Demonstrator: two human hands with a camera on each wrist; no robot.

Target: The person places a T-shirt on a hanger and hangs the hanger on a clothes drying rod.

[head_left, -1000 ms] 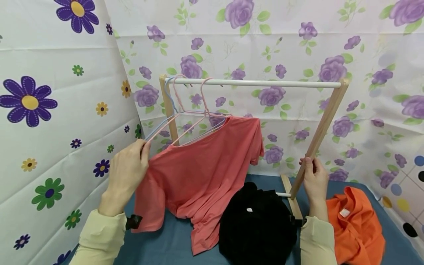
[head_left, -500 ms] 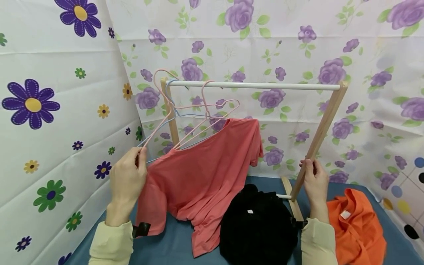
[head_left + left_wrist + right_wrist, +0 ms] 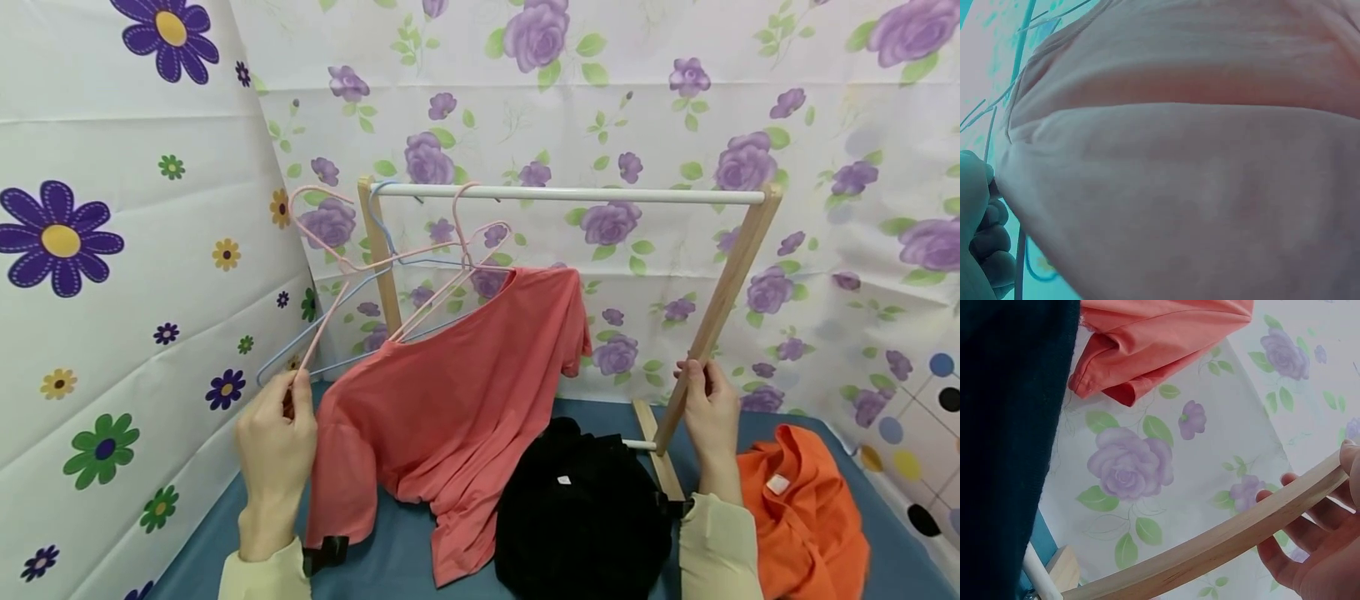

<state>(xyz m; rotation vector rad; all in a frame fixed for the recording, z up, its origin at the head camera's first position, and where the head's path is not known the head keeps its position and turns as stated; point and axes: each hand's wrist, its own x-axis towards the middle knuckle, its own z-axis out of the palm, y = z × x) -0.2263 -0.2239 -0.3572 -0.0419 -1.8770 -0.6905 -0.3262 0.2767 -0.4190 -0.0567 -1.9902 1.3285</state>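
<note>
My left hand (image 3: 277,454) pinches a thin pink hanger (image 3: 324,327) by one end. This hanger is tilted, its hook off the rail at the left. A blue hanger (image 3: 382,227) hangs from the rail's left end. Beside it hangs another pink hanger (image 3: 455,218), bearing a coral T-shirt (image 3: 450,383) that slopes down to the left. The shirt fills most of the left wrist view, with curled fingers (image 3: 991,240) at the left edge. My right hand (image 3: 711,408) grips the rack's right wooden post (image 3: 1210,550), thumb on one side and fingers on the other.
The white rail (image 3: 600,195) spans the rack's top. A black bundled garment (image 3: 585,517) lies at the front middle, and an orange garment (image 3: 806,517) lies at the right on the blue surface (image 3: 405,550). Flowered sheets (image 3: 570,125) stand behind and at the left.
The held pink hanger has come off the rail and moved left and down with my left hand, tilting over. The blue hanger stays on the rail. My right hand keeps its place on the post.
</note>
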